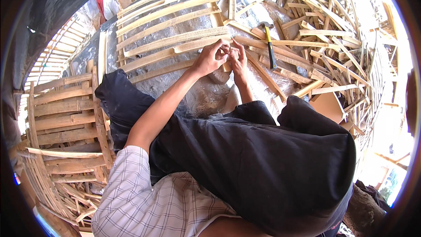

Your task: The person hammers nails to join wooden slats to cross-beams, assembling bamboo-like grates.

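My left hand (210,59) and my right hand (239,62) meet at the right edge of a slatted bamboo frame (164,27). The fingers of each are curled into a pinch, fingertips close together. Whatever they hold, if anything, is too small to make out. Under and beside them lie the frame's pale split slats, nailed or laid across end strips. To the right of my right hand rests a hammer (270,46) with a black and yellow handle, its head pointing away from me.
A heap of loose bamboo strips (324,30) spreads over the right side. On the left stands a stack of finished-looking slatted bamboo panels (66,123). A grey, dusty sheet (199,92) covers the ground. My legs in dark trousers (254,158) cross the near middle.
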The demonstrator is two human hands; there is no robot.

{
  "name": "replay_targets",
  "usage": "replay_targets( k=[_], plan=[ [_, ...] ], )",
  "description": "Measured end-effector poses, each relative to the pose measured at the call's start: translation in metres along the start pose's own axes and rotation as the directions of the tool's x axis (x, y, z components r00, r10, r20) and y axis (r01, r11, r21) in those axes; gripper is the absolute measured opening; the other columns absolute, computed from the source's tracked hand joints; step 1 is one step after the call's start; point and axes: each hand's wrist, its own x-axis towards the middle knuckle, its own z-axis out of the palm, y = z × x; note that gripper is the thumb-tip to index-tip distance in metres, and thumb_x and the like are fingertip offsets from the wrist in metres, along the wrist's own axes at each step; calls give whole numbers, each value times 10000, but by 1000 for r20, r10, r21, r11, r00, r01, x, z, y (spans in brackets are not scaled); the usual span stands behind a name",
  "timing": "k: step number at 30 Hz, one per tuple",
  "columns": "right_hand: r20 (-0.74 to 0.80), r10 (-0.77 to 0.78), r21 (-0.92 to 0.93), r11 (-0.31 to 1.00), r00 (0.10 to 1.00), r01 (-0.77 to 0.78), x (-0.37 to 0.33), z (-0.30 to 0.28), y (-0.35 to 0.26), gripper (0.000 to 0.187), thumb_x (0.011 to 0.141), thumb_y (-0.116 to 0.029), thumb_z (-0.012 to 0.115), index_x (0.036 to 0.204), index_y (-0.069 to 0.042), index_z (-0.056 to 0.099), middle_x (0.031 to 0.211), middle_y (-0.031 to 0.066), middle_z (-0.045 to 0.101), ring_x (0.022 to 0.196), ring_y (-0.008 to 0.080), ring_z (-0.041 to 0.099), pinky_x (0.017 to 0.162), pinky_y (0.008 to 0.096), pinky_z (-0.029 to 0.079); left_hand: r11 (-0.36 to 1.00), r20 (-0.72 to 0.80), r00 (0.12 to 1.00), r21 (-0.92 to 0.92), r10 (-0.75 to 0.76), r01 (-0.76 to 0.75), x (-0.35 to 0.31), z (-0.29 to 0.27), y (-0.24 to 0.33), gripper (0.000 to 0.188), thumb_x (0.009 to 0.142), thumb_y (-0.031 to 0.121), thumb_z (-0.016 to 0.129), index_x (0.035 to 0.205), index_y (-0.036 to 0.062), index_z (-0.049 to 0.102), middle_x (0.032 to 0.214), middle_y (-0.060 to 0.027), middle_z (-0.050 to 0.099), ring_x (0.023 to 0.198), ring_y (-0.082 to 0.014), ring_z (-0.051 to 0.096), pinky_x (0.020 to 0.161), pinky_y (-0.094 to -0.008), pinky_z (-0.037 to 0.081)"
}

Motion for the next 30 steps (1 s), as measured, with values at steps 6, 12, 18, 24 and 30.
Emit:
replay_targets(
  k=[6, 12, 18, 24, 30],
  plan=[
    [0, 0, -22, 1000, 1000, 0, -1, 2, -2, 555, 955, -322, 696, 1417, -82, 503, 989, -5, 615, 912, 82, 544, 817, 250, 445, 1000, -1, 1000, 30, 9, -9, -2, -1, -6, 332, 854, -4, 705, 1143, 45, 549, 969, -97, 695, 860, -161, 684, 752, -300, 552],
    [2, -15, -26, 1000, 1000, 15, 0, -5, 2, 514, 976, -268, 674, 1428, -100, 497, 978, -25, 604, 878, 62, 527, 755, 227, 435, 1000, 2, 1000, 7, 20, -20, 2, 2, -6, 344, 854, 1, 710, 1142, 46, 528, 955, -89, 682, 822, -142, 670, 721, -293, 545],
    [4, 54, -46, 997, 999, -54, -6, -1, -12, 501, 1055, -409, 483, 1456, -109, 471, 1155, 52, 574, 1110, 142, 499, 1006, 310, 380, 996, 5, 1000, 82, -15, 14, 1, -4, -6, 334, 852, 9, 715, 1127, 50, 531, 940, -59, 675, 751, -133, 630, 678, -292, 525],
    [111, 103, 16, 994, 988, -106, -7, -15, -15, 613, 984, -450, 543, 1487, -114, 446, 1408, 99, 480, 1315, 198, 401, 1129, 357, 265, 999, -5, 1000, 43, -3, 3, 3, -3, -8, 330, 854, 17, 716, 1119, 37, 520, 911, -49, 678, 762, -139, 635, 701, -290, 522],
    [129, 143, 2, 990, 981, -144, -8, -17, -18, 629, 958, -392, 597, 1501, -116, 439, 1477, 72, 464, 1375, 191, 374, 1149, 347, 235, 1000, -18, 1000, 11, 6, -6, 3, -5, -9, 326, 861, 31, 717, 1118, 34, 515, 903, -60, 689, 791, -141, 654, 725, -291, 524]
  ],
)
